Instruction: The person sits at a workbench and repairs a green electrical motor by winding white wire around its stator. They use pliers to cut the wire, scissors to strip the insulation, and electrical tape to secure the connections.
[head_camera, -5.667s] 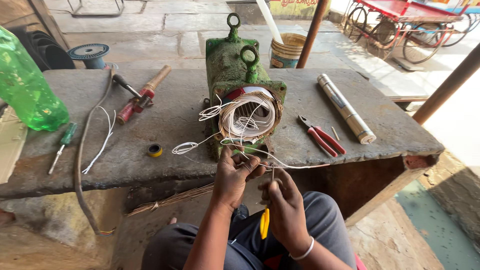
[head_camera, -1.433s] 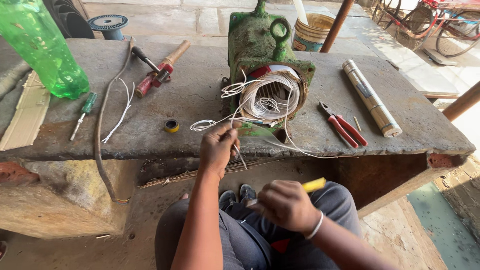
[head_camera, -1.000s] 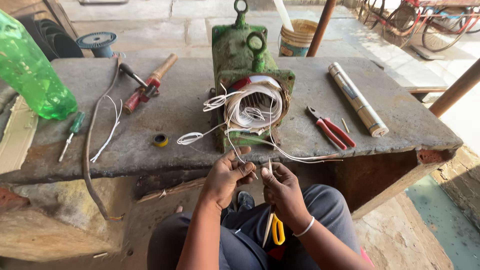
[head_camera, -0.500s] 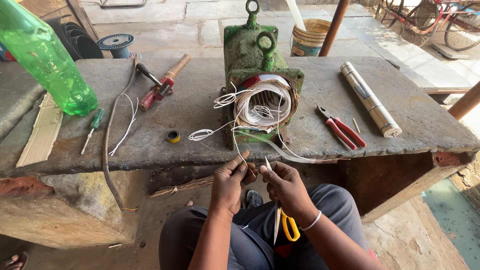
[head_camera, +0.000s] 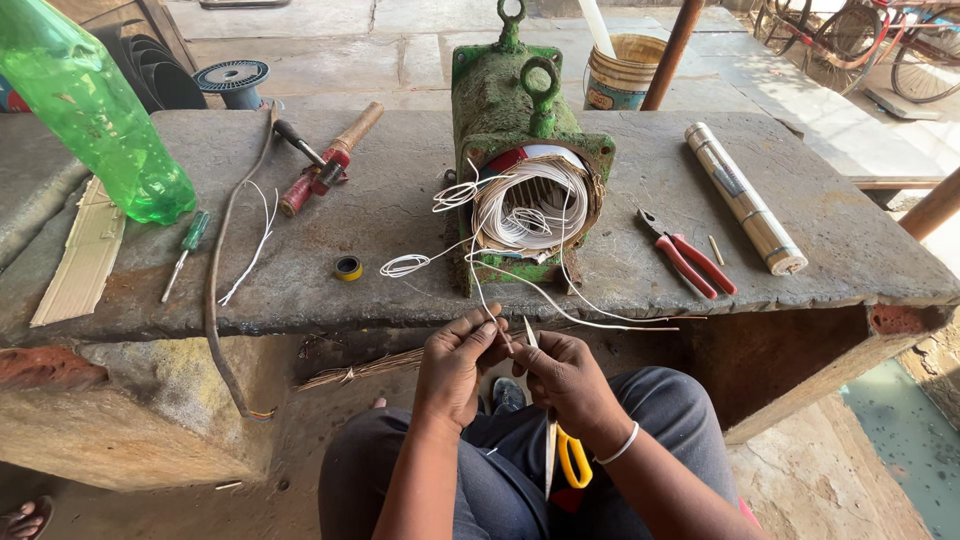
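left hand raised below bench edge, fingers pinched on white wire running from green motor on stone bench. right hand just beside, fingers curled around yellow-handled scissors, blade tip up, touching wire.

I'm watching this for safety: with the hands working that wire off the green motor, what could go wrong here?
The open blade of the yellow-handled scissors in the right hand points up beside the left hand, so a slip could nick skin. The thin white wire pinched in both hands runs to the green motor's winding; a hard tug might snap it. Loose white loops on the grey stone slab could tangle.
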